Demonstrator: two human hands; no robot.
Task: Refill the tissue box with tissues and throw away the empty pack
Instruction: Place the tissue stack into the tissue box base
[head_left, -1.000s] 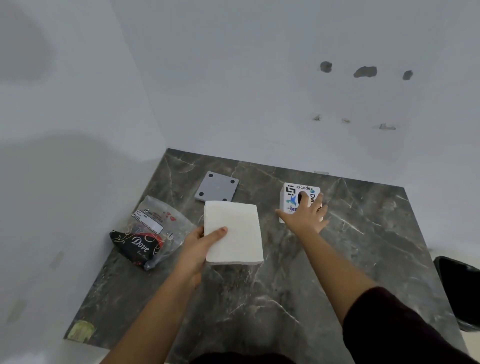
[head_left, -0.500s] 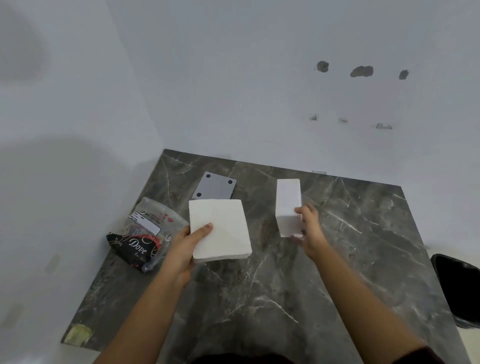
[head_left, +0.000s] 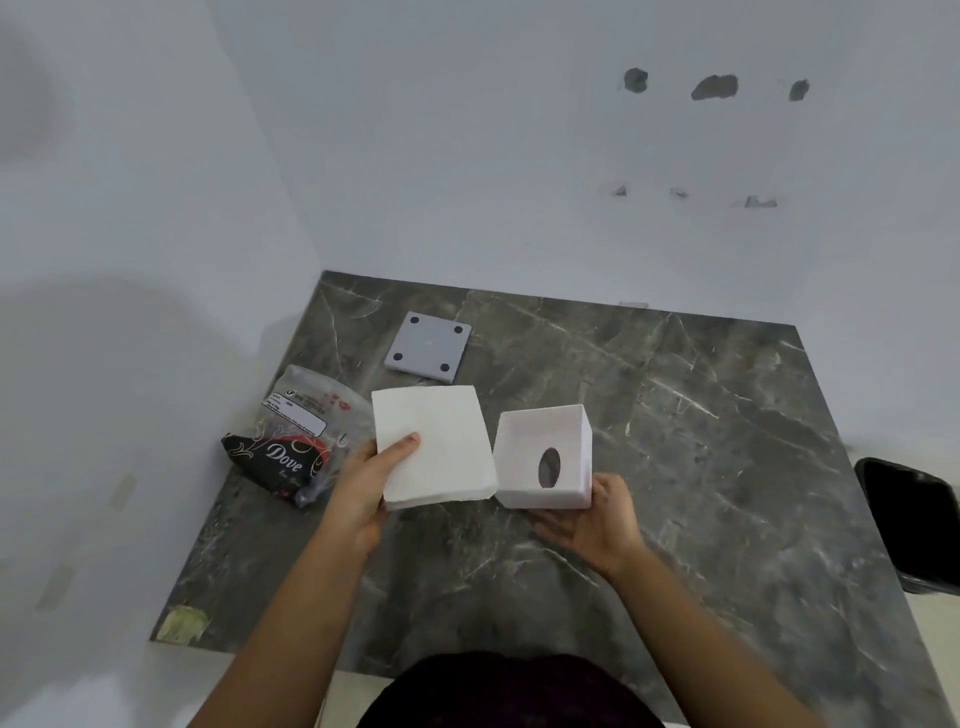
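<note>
My left hand (head_left: 363, 483) holds a white stack of tissues (head_left: 434, 447) above the dark marble table (head_left: 701, 467), thumb on top. Right beside it, my right hand (head_left: 597, 525) holds the white tissue box (head_left: 543, 457) from below. The box is turned upside down, so its open underside faces me and the oval slot shows inside. The stack and the box nearly touch. The crumpled plastic tissue pack (head_left: 291, 441), printed "Dove", lies on the table to the left of the stack.
A grey square plate with four dark dots (head_left: 428, 347), which looks like the box's base, lies at the table's back left. A black bin (head_left: 909, 525) stands off the table's right edge. White walls close the back and left.
My right hand took the box from the table, lifted it toward me and turned it over so its open underside faces up. The tissue stack stayed in my left hand.
</note>
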